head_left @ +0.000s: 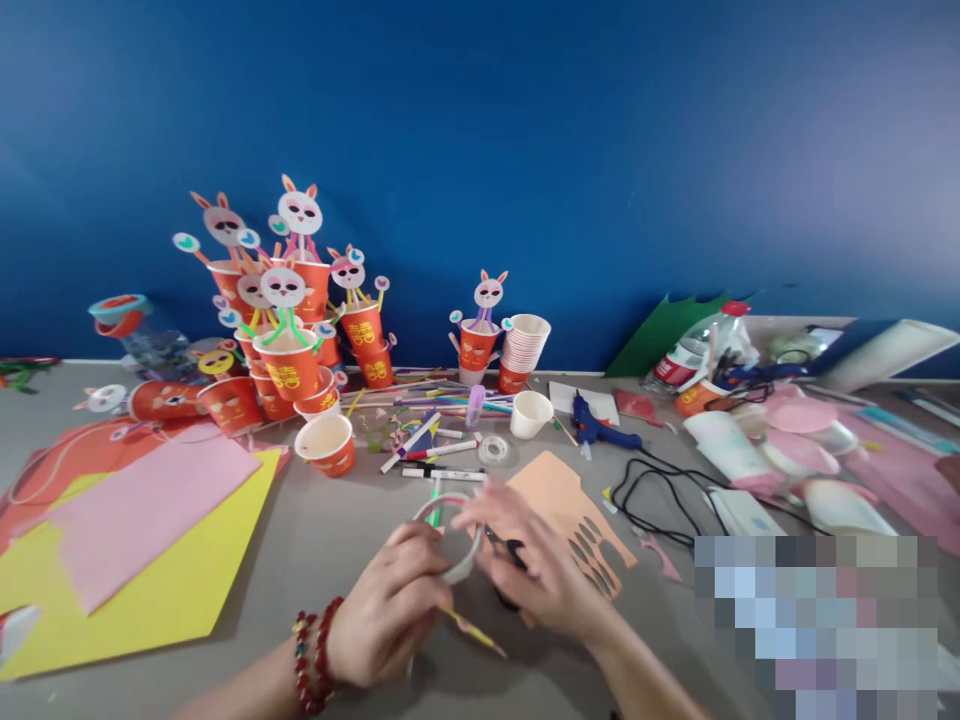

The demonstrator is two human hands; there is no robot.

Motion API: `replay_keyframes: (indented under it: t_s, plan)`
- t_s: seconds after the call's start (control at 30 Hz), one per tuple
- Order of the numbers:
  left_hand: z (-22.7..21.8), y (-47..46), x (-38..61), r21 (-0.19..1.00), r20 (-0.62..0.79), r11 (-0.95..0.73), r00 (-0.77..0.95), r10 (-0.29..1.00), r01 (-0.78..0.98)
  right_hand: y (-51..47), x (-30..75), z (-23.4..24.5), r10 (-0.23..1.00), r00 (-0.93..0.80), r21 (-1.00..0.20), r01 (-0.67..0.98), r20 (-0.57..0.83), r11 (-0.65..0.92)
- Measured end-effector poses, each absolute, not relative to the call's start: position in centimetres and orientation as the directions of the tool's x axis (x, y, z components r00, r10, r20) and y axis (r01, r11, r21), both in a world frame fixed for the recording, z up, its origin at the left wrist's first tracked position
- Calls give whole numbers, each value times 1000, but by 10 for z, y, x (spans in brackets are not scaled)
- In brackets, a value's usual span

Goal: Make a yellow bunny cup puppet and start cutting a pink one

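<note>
My left hand (390, 615), with a red bead bracelet at the wrist, is closed around a white tape roll (454, 535) and a thin yellow-pink stick (472, 630) that pokes out below the fingers. My right hand (532, 565) is blurred by motion. It rests against the roll's right side with black-handled scissors (514, 548) under the fingers. Both hands hover over the grey table (330, 560), next to a peach paper sheet (562, 505) with leaf-shaped holes cut out.
Orange paper cups with rabbit faces (289, 300) are stacked at the back left. Pink (142, 510) and yellow paper (187, 590) lie on the left. Markers (442, 455), a clear tape roll (493, 449), a white cup (530, 413), a blue glue gun (592, 425) with black cord and a bottle (690, 355) lie beyond.
</note>
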State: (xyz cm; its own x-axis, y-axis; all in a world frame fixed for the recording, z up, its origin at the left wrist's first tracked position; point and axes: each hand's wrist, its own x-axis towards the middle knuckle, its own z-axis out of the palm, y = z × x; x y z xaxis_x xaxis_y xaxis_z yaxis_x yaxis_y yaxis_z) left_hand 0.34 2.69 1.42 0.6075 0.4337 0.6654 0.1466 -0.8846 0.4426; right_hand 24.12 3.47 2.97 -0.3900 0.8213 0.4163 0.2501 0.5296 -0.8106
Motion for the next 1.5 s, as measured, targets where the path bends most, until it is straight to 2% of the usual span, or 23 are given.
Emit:
replay_keyframes:
  t_s: [0.07, 0.13, 0.17, 0.23, 0.3, 0.37, 0.43, 0.47, 0.53, 0.63, 0.73, 0.87, 1.03, 1.3, 1.5]
  plan:
    - [15, 26, 2, 461, 646, -875, 622, 443, 145, 32, 240, 29, 763, -534, -823, 199, 364, 532]
    - [14, 25, -1, 497, 616, -839, 591, 521, 221, 37, 247, 26, 772, -519, -833, 186, 366, 520]
    - [13, 25, -2, 529, 601, -806, 555, 576, 264, 41, 254, 25, 803, -468, -825, 233, 370, 516]
    - [11, 26, -4, 617, 565, -728, 475, 675, 299, 54, 275, 23, 882, -278, -773, 429, 380, 468]
    - [10, 29, -4, 711, 524, -654, 425, 738, 258, 69, 297, 21, 913, -135, -643, 670, 385, 370]
    - [8, 32, -1, 784, 482, -586, 392, 783, 206, 81, 313, 17, 920, -70, -546, 787, 386, 289]
    - [5, 34, 2, 844, 427, -508, 358, 830, 171, 86, 316, 14, 899, -33, -485, 833, 436, 266]
    - [4, 34, 4, 871, 392, -465, 346, 853, 159, 85, 311, 13, 881, -16, -499, 819, 474, 283]
    - [1, 35, 6, 911, 322, -385, 333, 886, 145, 77, 292, 14, 853, -1, -622, 684, 521, 381]
    - [-1, 36, 7, 935, 265, -322, 315, 911, 147, 57, 254, 18, 897, -122, -864, 241, 425, 442]
    - [-2, 37, 7, 938, 236, -299, 309, 921, 175, 41, 228, 22, 904, -270, -927, 82, 332, 366]
    - [-3, 37, 8, 936, 207, -282, 314, 926, 213, 33, 215, 22, 888, -314, -909, 138, 336, 393]
    - [-4, 37, 10, 888, 279, -371, 324, 904, 272, 29, 211, 19, 874, -318, -847, 272, 368, 456]
    - [-6, 37, 12, 871, 307, -409, 347, 886, 274, 18, 209, 15, 808, -378, -701, 411, 452, 584]
    - [-3, 36, 13, 870, 308, -410, 347, 886, 274, 15, 209, 11, 794, -464, -752, 335, 394, 568]
